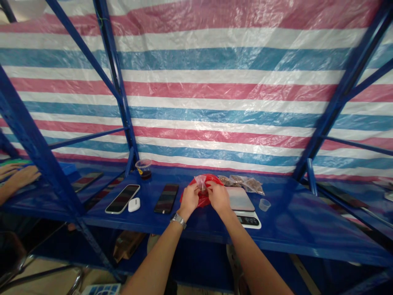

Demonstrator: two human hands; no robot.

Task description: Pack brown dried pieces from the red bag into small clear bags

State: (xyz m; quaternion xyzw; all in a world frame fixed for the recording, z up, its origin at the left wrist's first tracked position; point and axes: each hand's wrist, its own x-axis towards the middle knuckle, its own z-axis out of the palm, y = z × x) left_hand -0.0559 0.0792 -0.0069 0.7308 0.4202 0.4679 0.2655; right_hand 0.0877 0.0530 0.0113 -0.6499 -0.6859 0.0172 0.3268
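Note:
Both hands meet over a red plastic bag on the blue shelf. My left hand, with a metal-band watch on its wrist, pinches one side of a small clear plastic bag. The other side is pinched by my right hand. Something brownish shows low in the clear bag, too small to make out. Just right of my right hand is a digital scale with a dark display. Behind it lie several filled clear packets with brown bits inside. A small clear cup stands right of the scale.
Left of my hands are a dark phone, a white earphone case, another phone and a plastic cup of dark liquid. Blue metal posts frame the shelf, with striped sheeting behind. Another person's hands are at far left.

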